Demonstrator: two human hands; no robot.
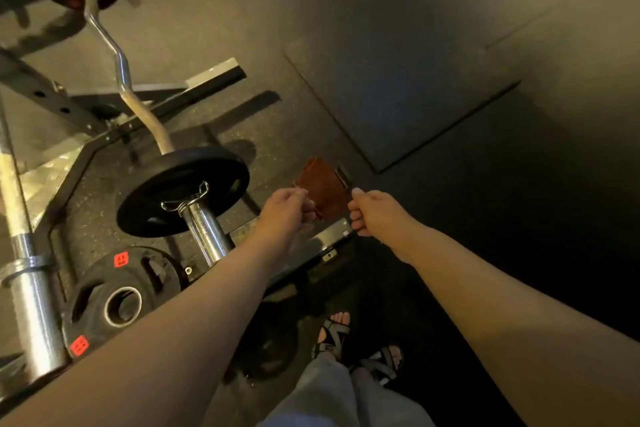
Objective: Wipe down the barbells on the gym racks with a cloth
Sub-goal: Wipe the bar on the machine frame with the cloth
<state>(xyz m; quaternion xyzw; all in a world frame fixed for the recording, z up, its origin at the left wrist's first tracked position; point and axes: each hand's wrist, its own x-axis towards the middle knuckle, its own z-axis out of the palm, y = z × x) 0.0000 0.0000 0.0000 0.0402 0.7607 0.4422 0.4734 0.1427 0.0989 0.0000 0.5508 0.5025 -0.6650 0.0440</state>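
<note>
Grip: left hand (285, 210) and right hand (375, 213) are curled tight, each pinching one edge of the cloth (323, 185).
Cloth: held between the fists, its bulk showing beyond them at 12 o'clock.
Barbell: curl bar (204, 230) at 9 o'clock of the left hand, untouched.
Risk: a light pinch could drop the cloth, or it may snag on the spring collar (185, 200).

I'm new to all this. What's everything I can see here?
cloth: one, rust-brown, stretched between both hands
curl bar: one, silver, zigzag, on the rack
straight bar: one, silver, far left
bar plates: two, black, on the curl bar's ends
labelled plate: one, black with red stickers, lower left
rack: one, black, left
floor mats: several, dark, underfoot
sandals: two, black-grey, bottom
left hand: pinches the cloth's left edge
right hand: pinches the cloth's right edge
</note>
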